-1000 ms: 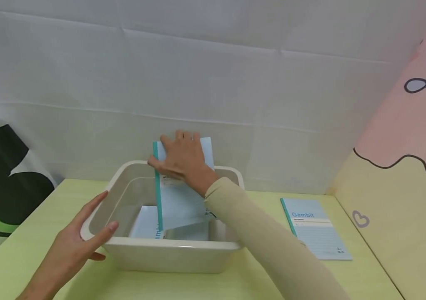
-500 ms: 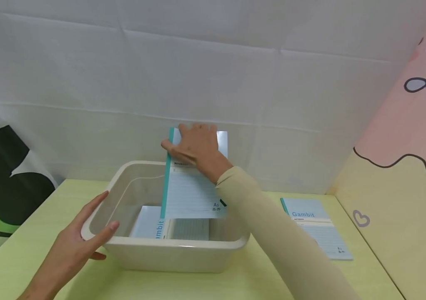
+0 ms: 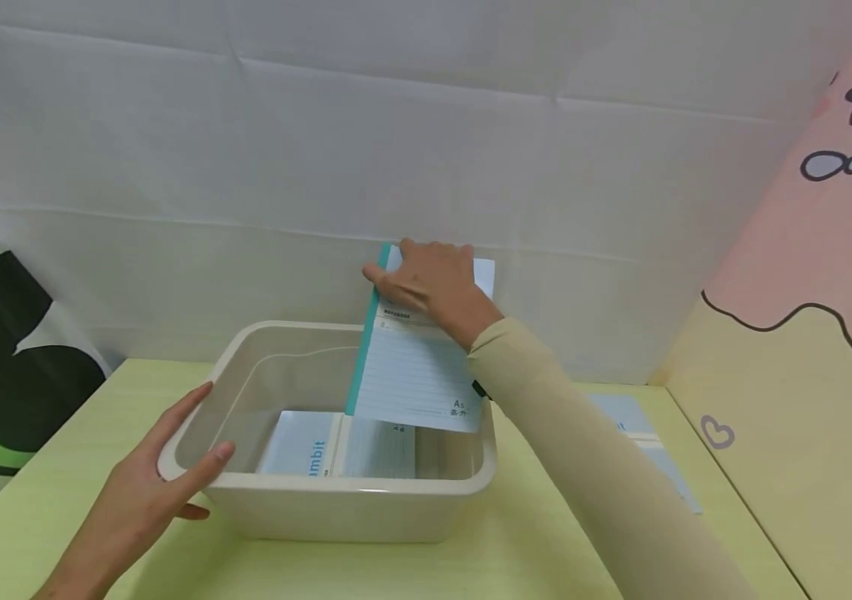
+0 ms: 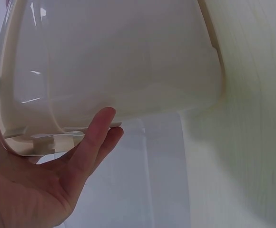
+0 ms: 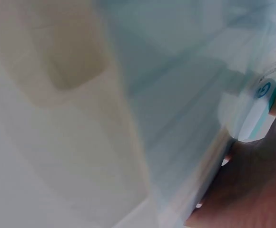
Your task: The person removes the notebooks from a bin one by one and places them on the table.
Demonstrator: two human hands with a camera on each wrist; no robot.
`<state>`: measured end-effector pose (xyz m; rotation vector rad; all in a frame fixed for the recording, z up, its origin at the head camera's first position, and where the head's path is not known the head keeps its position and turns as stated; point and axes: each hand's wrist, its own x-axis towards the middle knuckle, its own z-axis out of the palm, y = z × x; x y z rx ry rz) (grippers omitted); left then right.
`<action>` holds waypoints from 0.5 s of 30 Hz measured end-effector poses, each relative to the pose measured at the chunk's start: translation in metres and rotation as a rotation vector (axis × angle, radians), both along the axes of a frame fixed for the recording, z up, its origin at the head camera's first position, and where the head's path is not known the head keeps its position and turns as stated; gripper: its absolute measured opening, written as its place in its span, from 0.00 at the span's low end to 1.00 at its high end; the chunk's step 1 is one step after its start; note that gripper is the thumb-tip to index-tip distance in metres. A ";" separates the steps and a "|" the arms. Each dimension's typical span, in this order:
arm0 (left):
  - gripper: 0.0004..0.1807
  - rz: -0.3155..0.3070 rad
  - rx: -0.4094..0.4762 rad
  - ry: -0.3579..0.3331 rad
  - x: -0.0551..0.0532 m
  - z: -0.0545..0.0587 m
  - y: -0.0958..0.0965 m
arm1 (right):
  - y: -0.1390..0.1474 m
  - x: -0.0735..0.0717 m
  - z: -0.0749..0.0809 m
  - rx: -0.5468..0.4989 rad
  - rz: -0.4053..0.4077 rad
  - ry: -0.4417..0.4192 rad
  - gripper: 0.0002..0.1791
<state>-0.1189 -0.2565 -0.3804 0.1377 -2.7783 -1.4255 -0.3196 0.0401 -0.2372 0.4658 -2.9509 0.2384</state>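
My right hand (image 3: pixel 433 279) grips a pale blue notebook (image 3: pixel 411 371) near its top, fingers over the upper edge and thumb at the teal spine. The notebook hangs tilted over the right part of a cream plastic basin (image 3: pixel 336 510), its lower edge inside the rim. Blurred in the right wrist view, its cover (image 5: pixel 176 95) fills the middle. Flat in the basin lies another blue notebook (image 3: pixel 294 446), partly hidden by the front rim. My left hand (image 3: pixel 137 500) rests at the basin's front left corner, fingers spread and nearly straight against rim and outer wall (image 4: pixel 128 71).
To the right, a third blue notebook (image 3: pixel 624 417) lies on the pale yellow-green table (image 3: pixel 171 558), mostly covered by my right sleeve (image 3: pixel 583 458). A white cloth (image 3: pixel 396 150) hangs behind the basin. A pink and yellow printed panel (image 3: pixel 794 392) borders the right side.
My right hand has lifted the notebook and carried it rightward, showing more of the notebook lying in the basin. The sleeve now covers more of the notebook on the table. My left hand stays put.
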 end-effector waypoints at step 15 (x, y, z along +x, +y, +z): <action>0.44 0.001 0.001 0.006 0.001 0.001 0.001 | 0.043 -0.005 -0.011 0.016 -0.053 -0.094 0.45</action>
